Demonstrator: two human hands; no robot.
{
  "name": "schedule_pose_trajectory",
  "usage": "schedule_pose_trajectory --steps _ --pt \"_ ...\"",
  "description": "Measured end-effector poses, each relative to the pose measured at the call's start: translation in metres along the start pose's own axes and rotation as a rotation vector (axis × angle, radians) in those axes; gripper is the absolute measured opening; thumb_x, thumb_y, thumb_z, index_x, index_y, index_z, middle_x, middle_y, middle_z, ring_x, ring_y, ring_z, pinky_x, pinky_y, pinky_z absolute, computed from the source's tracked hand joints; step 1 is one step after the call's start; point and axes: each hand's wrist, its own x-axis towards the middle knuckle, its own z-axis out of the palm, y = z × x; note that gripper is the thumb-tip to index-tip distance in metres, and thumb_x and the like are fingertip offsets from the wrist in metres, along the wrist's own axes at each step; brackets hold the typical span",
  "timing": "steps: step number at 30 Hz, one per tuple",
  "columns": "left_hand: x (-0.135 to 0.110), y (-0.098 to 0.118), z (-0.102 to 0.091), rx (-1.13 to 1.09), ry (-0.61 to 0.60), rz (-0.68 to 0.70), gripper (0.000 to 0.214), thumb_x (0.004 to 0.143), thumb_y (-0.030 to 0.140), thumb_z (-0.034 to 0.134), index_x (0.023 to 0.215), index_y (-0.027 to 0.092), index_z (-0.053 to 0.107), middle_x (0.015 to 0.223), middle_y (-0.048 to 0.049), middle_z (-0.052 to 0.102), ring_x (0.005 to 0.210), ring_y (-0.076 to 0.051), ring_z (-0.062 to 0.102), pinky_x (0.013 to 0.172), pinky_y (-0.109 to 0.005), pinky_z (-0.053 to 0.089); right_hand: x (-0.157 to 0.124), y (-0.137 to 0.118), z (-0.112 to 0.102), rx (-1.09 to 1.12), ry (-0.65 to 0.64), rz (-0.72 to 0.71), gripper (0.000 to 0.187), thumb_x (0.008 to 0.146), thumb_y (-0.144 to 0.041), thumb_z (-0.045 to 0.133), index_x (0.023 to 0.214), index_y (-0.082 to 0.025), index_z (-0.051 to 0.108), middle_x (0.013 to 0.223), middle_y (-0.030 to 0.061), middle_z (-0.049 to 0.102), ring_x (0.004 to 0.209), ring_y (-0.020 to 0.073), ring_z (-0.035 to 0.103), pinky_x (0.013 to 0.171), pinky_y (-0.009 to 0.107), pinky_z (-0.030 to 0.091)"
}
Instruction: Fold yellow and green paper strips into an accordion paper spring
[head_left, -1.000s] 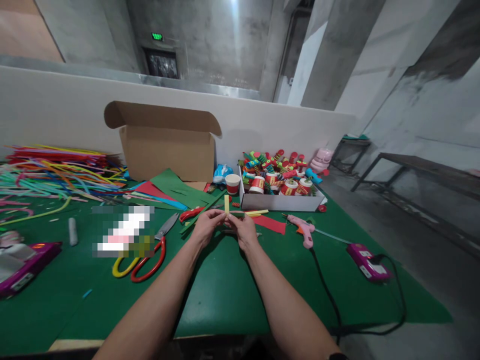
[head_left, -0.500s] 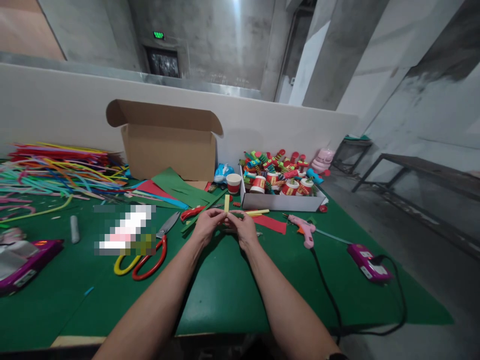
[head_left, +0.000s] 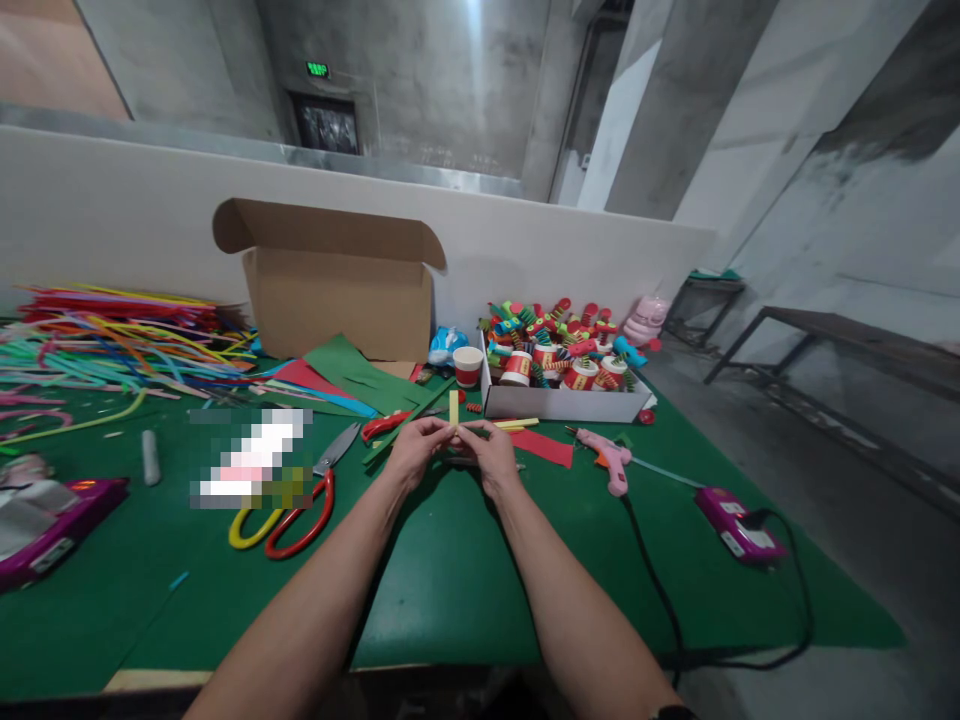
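Both my hands meet over the green table (head_left: 442,590), holding one small yellow strip (head_left: 454,408) that stands upright between them. My left hand (head_left: 414,450) pinches its lower end from the left. From the other side, my right hand (head_left: 487,455) has thumb and fingers closed on the same end. The strip's bottom is hidden by my fingertips. Just beyond the hands lie a red paper piece (head_left: 546,447), more yellow strips (head_left: 517,424) and green paper strips (head_left: 390,437). A red-and-white paper cup (head_left: 468,368) stands behind them.
Scissors with red handles (head_left: 328,510) lie left, beside a blurred patch. A pink glue gun (head_left: 606,457) sits right, its cord trailing to the front edge near a purple power strip (head_left: 739,525). Behind are a white box of decorated cups (head_left: 566,403), a cardboard box (head_left: 341,300) and colourful pipe cleaners (head_left: 127,340).
Almost nothing differs. My right-hand fingers have shifted slightly around the lower end of the yellow strip, which both hands still hold.
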Motion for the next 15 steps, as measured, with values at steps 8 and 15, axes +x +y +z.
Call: schedule_pose_trajectory --steps 8,15 --pt "-0.0010 0.0033 0.0010 0.026 0.033 -0.013 0.035 0.047 0.037 0.082 0.066 0.012 0.065 0.058 -0.0013 0.062 0.050 -0.008 0.051 0.050 -0.021 0.037 0.0013 -0.0004 0.0010 -0.018 0.019 -0.019 0.028 0.052 -0.034 0.077 0.070 -0.016 0.064 0.055 -0.0019 0.065 0.052 0.0116 0.060 0.057 0.024 0.051" --pt "0.0011 0.0082 -0.0016 -0.088 0.087 -0.028 0.034 0.044 0.034 0.082 0.063 0.012 0.063 0.054 0.0013 0.056 0.048 -0.006 0.048 0.048 -0.019 0.038 0.0077 -0.0048 -0.0052 0.180 0.152 -0.077 0.024 0.064 -0.040 0.070 0.068 -0.019 0.060 0.055 -0.0049 0.059 0.049 0.0093 0.057 0.056 0.023 0.051"
